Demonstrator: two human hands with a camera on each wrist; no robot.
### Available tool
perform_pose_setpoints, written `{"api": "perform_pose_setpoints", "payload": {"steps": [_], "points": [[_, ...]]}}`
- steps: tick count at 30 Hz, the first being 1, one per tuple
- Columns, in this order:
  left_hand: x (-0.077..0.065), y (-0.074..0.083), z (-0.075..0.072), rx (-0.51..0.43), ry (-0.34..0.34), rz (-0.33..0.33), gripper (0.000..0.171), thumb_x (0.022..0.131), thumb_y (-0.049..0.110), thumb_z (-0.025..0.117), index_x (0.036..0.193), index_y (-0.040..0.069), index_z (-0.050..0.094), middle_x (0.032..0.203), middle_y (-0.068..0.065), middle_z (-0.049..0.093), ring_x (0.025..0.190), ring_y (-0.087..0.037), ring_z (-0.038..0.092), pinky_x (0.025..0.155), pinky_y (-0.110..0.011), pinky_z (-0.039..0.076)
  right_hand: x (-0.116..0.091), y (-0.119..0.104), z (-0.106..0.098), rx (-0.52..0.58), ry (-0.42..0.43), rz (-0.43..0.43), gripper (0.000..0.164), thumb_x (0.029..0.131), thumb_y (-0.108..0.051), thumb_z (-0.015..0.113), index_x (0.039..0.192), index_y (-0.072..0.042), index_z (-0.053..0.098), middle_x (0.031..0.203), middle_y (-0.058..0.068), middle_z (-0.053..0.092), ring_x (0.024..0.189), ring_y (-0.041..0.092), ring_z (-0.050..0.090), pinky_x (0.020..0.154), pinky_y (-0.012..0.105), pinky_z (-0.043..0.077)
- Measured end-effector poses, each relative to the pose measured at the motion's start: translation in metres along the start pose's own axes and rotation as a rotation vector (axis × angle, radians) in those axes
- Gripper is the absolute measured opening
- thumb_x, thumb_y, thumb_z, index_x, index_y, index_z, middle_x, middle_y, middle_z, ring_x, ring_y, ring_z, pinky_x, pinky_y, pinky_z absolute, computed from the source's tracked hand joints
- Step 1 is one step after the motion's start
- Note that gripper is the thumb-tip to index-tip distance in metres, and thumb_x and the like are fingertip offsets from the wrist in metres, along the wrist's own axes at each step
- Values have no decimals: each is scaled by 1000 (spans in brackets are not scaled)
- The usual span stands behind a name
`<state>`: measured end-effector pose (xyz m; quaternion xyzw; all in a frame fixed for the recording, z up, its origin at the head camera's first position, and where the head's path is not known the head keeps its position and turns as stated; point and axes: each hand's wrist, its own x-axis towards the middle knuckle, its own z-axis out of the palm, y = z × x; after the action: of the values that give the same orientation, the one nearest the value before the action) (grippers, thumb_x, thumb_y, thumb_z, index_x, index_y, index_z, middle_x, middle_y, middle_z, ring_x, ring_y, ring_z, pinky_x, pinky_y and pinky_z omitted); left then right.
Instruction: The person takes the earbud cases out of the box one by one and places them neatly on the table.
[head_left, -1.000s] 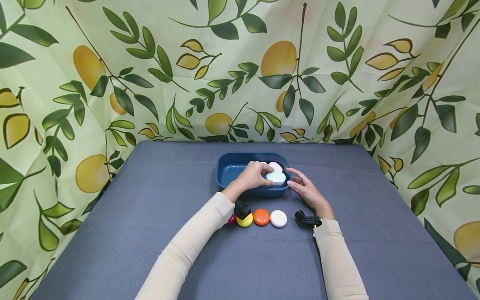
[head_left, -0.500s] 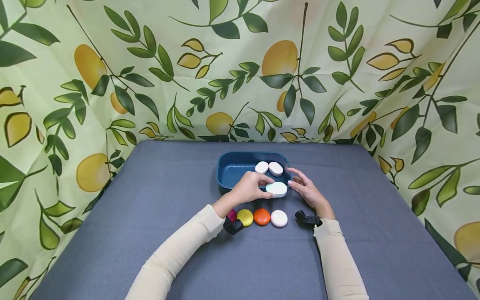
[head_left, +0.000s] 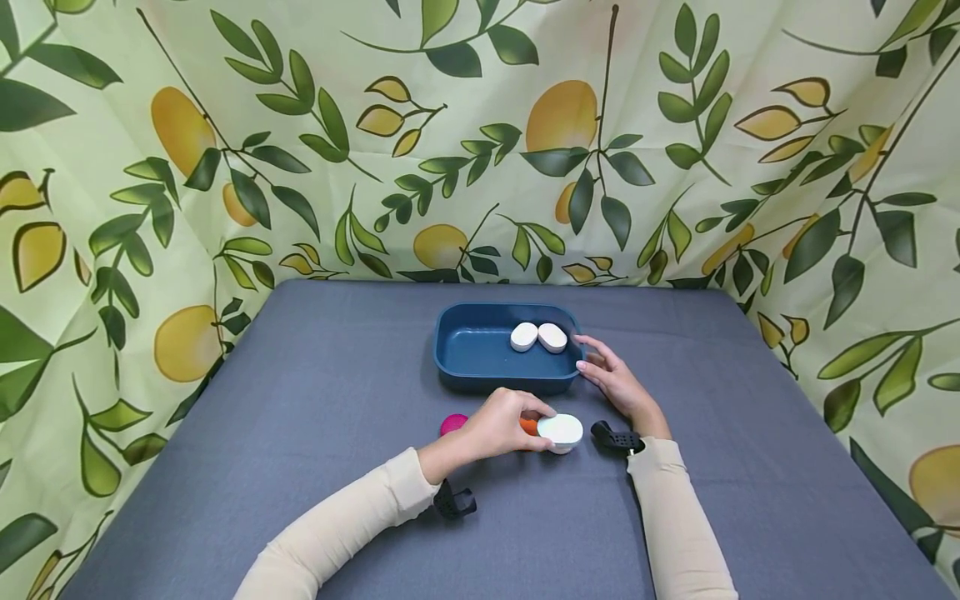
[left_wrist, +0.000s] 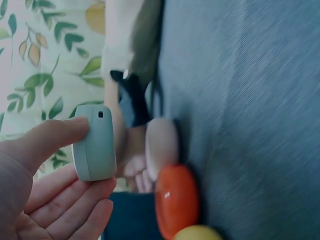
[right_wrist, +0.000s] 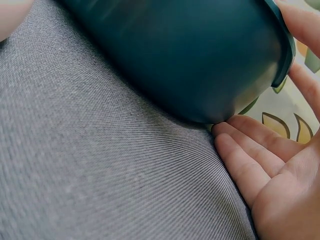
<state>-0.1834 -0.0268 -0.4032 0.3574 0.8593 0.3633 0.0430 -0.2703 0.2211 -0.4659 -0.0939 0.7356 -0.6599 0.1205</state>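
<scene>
White oval case (head_left: 561, 427), pinched by the left hand (head_left: 498, 427), points lengthwise rightward from it; right hand (head_left: 621, 386), fingers spread, touches blue bin (head_left: 472, 348).

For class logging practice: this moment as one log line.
left hand: holds pale oval; right hand: touches blue bin; inside: two white ovals

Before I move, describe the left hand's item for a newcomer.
On the grey cloth-covered table sits a dark-blue rounded rectangular bin. On its near side, the left hand pinches a pale mint oval block. Unlike the round white disc, it's held and shows a small dark slot.
</scene>
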Motion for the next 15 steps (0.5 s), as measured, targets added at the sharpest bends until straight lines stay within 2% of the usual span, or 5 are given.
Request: {"api": "perform_pose_setpoints", "payload": {"steps": [5,11,15], "points": [[-9,1,10,47,-55,-10,39,76,24,82,111,9,73,109,-5,75,99,-12,69,83,-13,52,0,1,-1,4,-2,4,57,99,-19,53,149,-12,27,158,27,19,145,43,24,121,58,17],[-16,-1,22,49,-75,19,39,73,22,85,108,9,74,96,-5,76,80,-8,66,71,-10,50,1,1,-1,6,-7,3,56,99,-17,52,149,-12,26,158,27,17,146,43,22,121,57,18],[-19,-1,26,35,-90,1,39,72,21,85,107,9,74,96,-3,77,81,-4,69,74,-9,51,1,1,-1,12,-3,4,56,99,-17,52,149,-12,27,158,27,17,146,43,22,121,57,18]]}}
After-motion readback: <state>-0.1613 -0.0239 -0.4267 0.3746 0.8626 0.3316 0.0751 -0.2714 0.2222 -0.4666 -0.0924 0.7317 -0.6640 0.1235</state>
